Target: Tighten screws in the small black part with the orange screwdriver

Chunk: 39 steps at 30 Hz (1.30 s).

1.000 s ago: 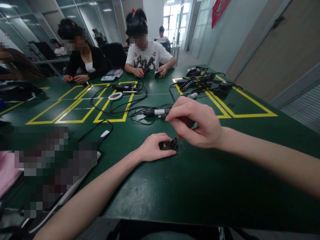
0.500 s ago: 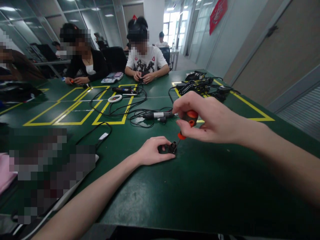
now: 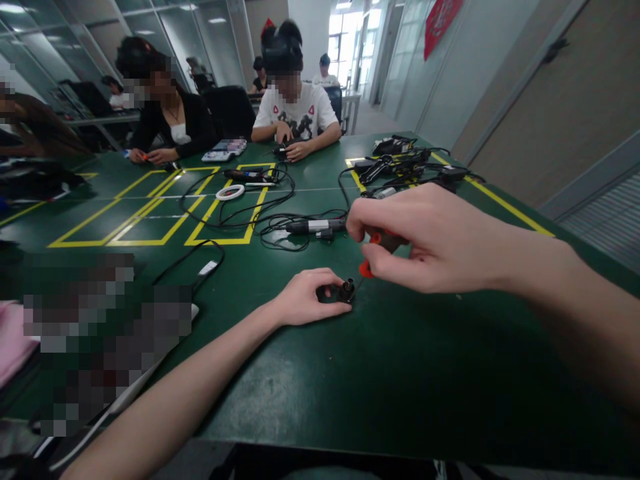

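A small black cylindrical part [image 3: 347,291] with a metal-rimmed top stands on the green table [image 3: 280,387]. My left hand [image 3: 313,298] pinches it between thumb and fingers, the forearm resting along the table. Above and to its right, my right hand [image 3: 415,237] is closed round a screwdriver [image 3: 367,269] with an orange and dark handle. Most of the handle is hidden in the palm. The thin shaft slants down to the left, its tip close beside the black part; whether it touches cannot be made out.
Several black adapters and cables [image 3: 395,163] lie at the back right. A black-and-grey cylindrical device [image 3: 317,227] with coiled cable and a white ring [image 3: 230,193] lie mid-table among yellow tape outlines. Across the table, a person in a white shirt [image 3: 300,113] handles something dark.
My right hand has turned round the screwdriver, and its handle now lies more level and more covered by the fingers. My left hand still holds the black part in place.
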Motion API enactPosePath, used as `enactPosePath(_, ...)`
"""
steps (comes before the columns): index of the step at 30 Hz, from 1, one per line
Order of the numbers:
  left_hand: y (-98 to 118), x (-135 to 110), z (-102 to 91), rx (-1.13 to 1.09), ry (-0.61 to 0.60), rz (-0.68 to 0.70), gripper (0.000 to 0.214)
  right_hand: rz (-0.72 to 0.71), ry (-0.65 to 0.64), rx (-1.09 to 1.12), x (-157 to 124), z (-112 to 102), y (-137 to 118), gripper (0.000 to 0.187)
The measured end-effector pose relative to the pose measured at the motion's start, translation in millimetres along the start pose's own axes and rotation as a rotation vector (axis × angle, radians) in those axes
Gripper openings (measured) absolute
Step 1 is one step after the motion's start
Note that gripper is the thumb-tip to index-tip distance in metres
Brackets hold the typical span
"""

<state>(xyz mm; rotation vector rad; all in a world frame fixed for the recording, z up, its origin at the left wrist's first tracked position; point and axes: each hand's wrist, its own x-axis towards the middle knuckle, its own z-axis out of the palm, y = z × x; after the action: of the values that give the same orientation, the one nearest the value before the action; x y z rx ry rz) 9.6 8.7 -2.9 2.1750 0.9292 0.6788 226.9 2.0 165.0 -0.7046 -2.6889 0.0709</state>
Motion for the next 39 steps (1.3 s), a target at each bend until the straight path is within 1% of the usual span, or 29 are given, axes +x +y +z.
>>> enactPosePath(2,-0.5,-0.2,0.2,-0.004,0.007,0.0,0.027,0.033,-0.014,-0.03,1.1,-1.0,0.0,0.02)
enactPosePath(4,-0.4,-0.2,0.2,-0.004,0.011,-0.003,0.027,0.054,-0.021,-0.036,2.0,-1.0,0.6,0.023)
enactPosePath(8,0.2,0.4,-0.4,-0.002,0.003,-0.008,0.027,0.053,0.05,0.0,0.5,3.1,0.7,0.012)
enactPosePath(11,0.2,0.7,-0.8,0.008,0.0,0.0,0.025,0.066,0.096,-0.001,-1.5,6.1,-1.1,0.015)
enactPosePath(13,0.3,0.7,-0.8,0.011,0.006,0.005,0.025,0.091,0.083,-0.029,-1.6,6.5,-2.0,0.012)
enactPosePath(17,1.1,0.4,-0.7,-0.007,0.002,0.012,0.025,0.152,0.033,-0.11,1.3,6.4,-1.4,0.024)
enactPosePath(21,1.5,0.1,-0.5,-0.007,0.0,-0.011,0.026,0.127,0.068,-0.074,3.1,10.5,-0.5,0.011)
enactPosePath(22,1.6,0.1,-0.5,-0.007,-0.001,-0.015,0.026,0.138,0.08,-0.071,3.0,11.7,-0.7,0.011)
enactPosePath(25,2.2,0.3,-0.6,-0.012,-0.006,-0.023,0.025,0.209,0.104,-0.127,2.0,14.3,-2.1,0.014)
enactPosePath(29,2.6,0.4,-0.8,-0.014,-0.008,-0.025,0.026,0.268,0.144,-0.202,0.7,16.2,-3.1,0.03)
enactPosePath(30,2.4,0.4,-0.7,-0.011,-0.006,-0.022,0.026,0.268,0.149,-0.19,0.3,17.0,-3.4,0.029)
enactPosePath(33,1.3,0.3,-0.2,-0.007,0.002,-0.01,0.026,0.242,0.178,-0.103,-1.3,21.3,-5.0,0.016)
enactPosePath(34,0.9,0.3,-0.1,-0.008,0.002,-0.006,0.026,0.232,0.195,-0.072,-2.0,23.1,-5.6,0.015)
enactPosePath(36,0.5,0.4,0.0,-0.01,-0.002,-0.007,0.026,0.226,0.227,-0.026,-3.5,26.5,-6.5,0.016)
enactPosePath(39,1.1,0.8,-0.2,-0.011,-0.007,-0.015,0.025,0.267,0.248,-0.028,-5.4,29.0,-6.6,0.02)
